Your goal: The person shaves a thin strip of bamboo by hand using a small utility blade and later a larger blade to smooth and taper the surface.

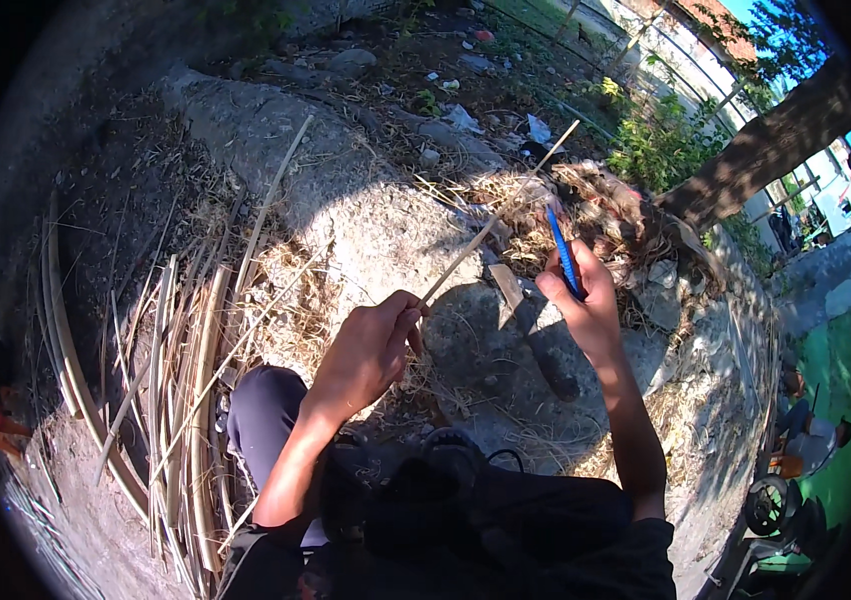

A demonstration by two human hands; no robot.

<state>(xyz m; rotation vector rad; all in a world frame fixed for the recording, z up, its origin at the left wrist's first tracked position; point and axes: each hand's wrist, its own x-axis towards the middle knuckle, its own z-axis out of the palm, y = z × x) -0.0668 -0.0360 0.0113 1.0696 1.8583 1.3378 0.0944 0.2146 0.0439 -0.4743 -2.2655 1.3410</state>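
Rock; strip, blue tool in hands

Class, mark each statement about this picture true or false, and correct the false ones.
1. The left hand grips a thin strip. True.
2. The right hand holds a red tool. False: the tool is blue.
3. A pile of long strips lies to the left of the left hand. True.
4. A tree trunk leans across the upper left. False: it is at the upper right.
5. Both hands grip the same strip. False: only the left hand does.
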